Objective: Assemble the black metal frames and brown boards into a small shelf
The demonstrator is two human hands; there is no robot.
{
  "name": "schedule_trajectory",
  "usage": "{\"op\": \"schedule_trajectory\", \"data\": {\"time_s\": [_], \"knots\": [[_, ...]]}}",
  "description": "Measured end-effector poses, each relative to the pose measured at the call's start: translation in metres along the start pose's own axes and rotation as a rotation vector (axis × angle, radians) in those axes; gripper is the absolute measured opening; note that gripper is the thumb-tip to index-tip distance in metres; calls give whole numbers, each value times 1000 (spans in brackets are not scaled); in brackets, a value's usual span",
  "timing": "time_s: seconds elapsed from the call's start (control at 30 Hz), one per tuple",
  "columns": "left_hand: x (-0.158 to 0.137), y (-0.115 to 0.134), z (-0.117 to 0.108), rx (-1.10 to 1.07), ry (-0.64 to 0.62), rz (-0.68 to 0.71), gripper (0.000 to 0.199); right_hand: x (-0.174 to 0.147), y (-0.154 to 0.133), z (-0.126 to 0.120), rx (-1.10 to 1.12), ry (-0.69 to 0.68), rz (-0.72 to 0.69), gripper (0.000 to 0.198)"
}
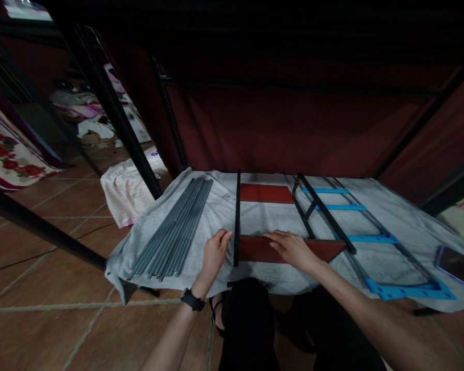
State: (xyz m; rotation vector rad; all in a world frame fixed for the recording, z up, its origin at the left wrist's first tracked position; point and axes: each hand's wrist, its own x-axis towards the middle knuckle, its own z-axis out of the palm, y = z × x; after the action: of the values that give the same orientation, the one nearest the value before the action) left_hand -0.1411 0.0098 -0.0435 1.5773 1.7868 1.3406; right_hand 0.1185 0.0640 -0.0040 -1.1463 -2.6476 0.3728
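Observation:
A reddish-brown board (259, 251) runs along the near edge of the grey cloth, its left end against a thin black bar (237, 216). My left hand (215, 252) is pinched closed beside this bar, its fingertips near the bar's outer side; what they hold is too small to make out. My right hand (292, 250) grips the board's upper edge, fingers over the top and thumb on the front face. A black frame (325, 211) with a crosspiece stands at the board's right end. Farther back, a second reddish-brown board (266, 193) lies between bar and frame.
Several grey metal tubes (174, 229) lie bunched at the left. To the right is a rack of dark rods with blue crosspieces (375, 238), then a phone (454, 264). Small metal pieces (226, 195) lie on the grey cloth (216, 216). A black post (116, 113) rises at left.

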Motion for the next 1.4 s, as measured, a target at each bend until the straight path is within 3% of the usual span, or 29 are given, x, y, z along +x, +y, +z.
{"op": "schedule_trajectory", "data": {"time_s": [0.37, 0.53, 0.67, 0.8, 0.97, 1.1, 1.27, 1.4], "knots": [[4, 2, -1, 185, 3, -60, 44, -1, -7, -5, -3, -15, 12, 40], [1, 4, 2, 28, 18, -21, 35, -1, -6, -5, -14, -10, 2, 40], [-2, 4, 3, -228, -10, 39, 24, -1, -6, -4, -11, 4, 2, 39], [-5, 7, 2, -421, -72, -41, 22, -1, -6, -3, -9, 6, 0, 40], [-9, 11, 1, -502, -17, -129, 35, -1, -5, -3, -25, 7, 8, 40], [-8, 8, 4, -460, 28, -189, 31, -1, -5, -4, -19, 4, 5, 40], [-7, 9, 2, -487, 19, -161, 25, -1, -7, -5, -34, 13, 7, 39], [-9, 12, 0, -551, -6, -166, 33, -1, -7, -5, -42, 7, 7, 39]]}}
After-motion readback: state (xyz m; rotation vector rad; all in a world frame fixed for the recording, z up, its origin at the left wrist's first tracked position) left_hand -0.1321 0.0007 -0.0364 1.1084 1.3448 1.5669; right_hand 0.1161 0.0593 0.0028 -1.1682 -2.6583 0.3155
